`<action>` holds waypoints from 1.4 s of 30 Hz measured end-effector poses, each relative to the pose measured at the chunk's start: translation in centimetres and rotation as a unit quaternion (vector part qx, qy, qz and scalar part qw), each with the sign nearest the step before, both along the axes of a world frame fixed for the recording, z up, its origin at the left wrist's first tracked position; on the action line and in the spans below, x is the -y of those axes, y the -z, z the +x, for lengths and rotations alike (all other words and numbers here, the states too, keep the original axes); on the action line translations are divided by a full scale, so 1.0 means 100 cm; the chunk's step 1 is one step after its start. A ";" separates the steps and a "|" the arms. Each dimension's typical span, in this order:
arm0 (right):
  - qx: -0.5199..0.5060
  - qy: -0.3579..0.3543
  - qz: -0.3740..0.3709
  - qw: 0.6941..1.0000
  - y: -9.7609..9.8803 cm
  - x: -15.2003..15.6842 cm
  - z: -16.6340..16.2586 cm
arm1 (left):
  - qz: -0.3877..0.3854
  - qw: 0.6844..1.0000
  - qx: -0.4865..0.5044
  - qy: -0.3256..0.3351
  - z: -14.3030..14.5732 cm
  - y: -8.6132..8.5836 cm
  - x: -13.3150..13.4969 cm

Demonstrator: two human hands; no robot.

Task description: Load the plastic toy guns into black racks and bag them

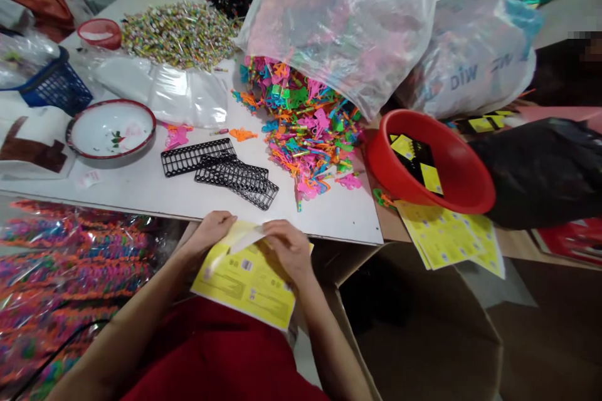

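A yellow printed label sheet is held above my lap at the table's front edge. My left hand is closed on its upper left corner. At the sheet's upper right, the fingers of my right hand pinch a lifted part that shows a white underside; whether it is a peeled label or a folded edge I cannot tell. Just beyond my hands, several black plastic grid racks lie overlapped on the white table.
Colourful plastic toy pieces spill from a large clear bag. To the right, a red basin holds black items with yellow labels, above more yellow sheets. An enamel bowl, blue basket and small-tube pile are left. Open cartons stand below.
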State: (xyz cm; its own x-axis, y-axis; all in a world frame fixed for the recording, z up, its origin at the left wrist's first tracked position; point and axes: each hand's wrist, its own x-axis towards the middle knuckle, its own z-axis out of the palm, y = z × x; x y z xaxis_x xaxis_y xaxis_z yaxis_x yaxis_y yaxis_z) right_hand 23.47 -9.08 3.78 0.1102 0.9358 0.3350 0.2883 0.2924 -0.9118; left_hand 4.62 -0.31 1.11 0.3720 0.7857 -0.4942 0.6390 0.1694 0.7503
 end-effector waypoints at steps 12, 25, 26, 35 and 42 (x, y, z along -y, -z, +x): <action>0.054 -0.035 -0.153 0.986 -0.012 -0.118 0.072 | 0.294 0.915 -0.224 0.164 -0.004 -0.036 0.010; 0.108 -0.214 -0.177 0.955 0.019 -0.191 0.052 | 0.454 0.834 -0.217 0.226 0.072 -0.026 0.020; 0.107 -0.217 -0.179 0.954 0.021 -0.191 0.051 | 0.447 0.837 -0.219 0.229 0.073 -0.025 0.021; 0.087 -0.224 -0.212 0.947 0.027 -0.195 0.047 | 0.412 0.845 -0.228 0.253 0.076 -0.019 0.022; 0.079 -0.211 -0.215 0.950 0.032 -0.198 0.047 | 0.390 0.849 -0.231 0.272 0.078 -0.015 0.021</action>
